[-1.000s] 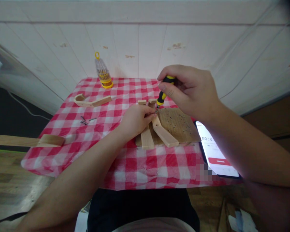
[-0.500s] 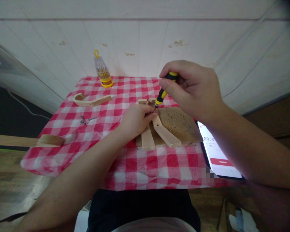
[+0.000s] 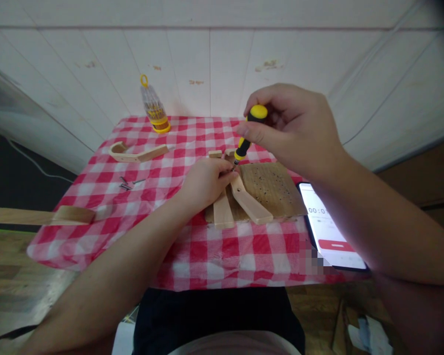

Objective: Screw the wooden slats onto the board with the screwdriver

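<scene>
My right hand is closed around the handle of a yellow and black screwdriver, which leans with its tip down. Its tip meets the work beside the fingertips of my left hand. Those left fingers are closed over a bent wooden hook with a hole in it, and they partly hide it. Whether they also pinch a screw at the tip is too small to see. A second wooden piece lies alongside, under my left hand. Both pieces rest on a pitted brown board.
A red-and-white checked cloth covers the table. Several screws and another wooden hook lie left. A bit-set bottle stands by the wall. One wooden piece overhangs the left edge; a lit phone lies right.
My right fingers have shifted on the screwdriver handle, so its yellow end cap now shows. The thumb has opened slightly away from the handle. My left hand stays in place on the wood.
</scene>
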A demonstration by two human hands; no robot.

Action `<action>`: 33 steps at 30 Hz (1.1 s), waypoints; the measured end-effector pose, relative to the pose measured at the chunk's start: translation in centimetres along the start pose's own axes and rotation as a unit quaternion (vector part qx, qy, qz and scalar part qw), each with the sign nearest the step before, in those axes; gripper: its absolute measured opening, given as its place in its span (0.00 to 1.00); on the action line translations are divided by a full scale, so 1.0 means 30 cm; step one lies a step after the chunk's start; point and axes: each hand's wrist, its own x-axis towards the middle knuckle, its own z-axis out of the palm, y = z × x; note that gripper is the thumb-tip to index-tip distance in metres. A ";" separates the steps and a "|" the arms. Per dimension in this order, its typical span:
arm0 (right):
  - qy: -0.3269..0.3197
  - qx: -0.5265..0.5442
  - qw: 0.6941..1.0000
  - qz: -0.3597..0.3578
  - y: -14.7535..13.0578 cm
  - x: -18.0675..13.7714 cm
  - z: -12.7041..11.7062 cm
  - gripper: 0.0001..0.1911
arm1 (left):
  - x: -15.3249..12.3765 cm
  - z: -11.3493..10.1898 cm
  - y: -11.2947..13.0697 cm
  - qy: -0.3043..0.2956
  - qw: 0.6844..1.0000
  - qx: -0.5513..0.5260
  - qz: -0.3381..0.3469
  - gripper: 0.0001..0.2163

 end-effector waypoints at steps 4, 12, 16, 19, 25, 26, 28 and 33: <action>0.015 0.016 1.000 0.011 0.023 -0.001 0.017 0.07 | -0.003 0.002 0.000 0.005 1.000 -0.004 -0.004 0.12; -0.053 0.064 0.996 0.019 0.025 -0.033 -0.035 0.17 | 0.002 0.004 -0.007 -0.003 1.000 -0.011 0.006 0.12; -0.022 0.051 0.998 0.019 0.023 -0.020 -0.028 0.09 | 0.001 0.001 -0.004 -0.007 1.000 -0.007 0.011 0.12; 0.025 0.028 0.999 0.005 0.023 -0.016 -0.004 0.09 | -0.002 -0.001 -0.003 -0.010 1.000 -0.006 0.003 0.11; -0.023 0.035 0.999 -0.013 0.025 -0.027 -0.012 0.11 | -0.003 -0.001 -0.004 -0.003 1.000 -0.019 0.005 0.10; -0.033 0.045 0.998 0.000 0.026 -0.028 -0.022 0.12 | -0.003 -0.001 -0.003 -0.006 1.000 -0.016 0.002 0.11; -0.044 0.058 0.997 0.024 0.025 -0.028 -0.040 0.14 | -0.002 -0.002 -0.002 -0.011 1.000 -0.010 -0.002 0.11; -0.007 0.009 1.000 -0.002 0.022 -0.014 -0.039 0.09 | 0.001 -0.002 0.000 -0.012 1.000 -0.009 0.003 0.13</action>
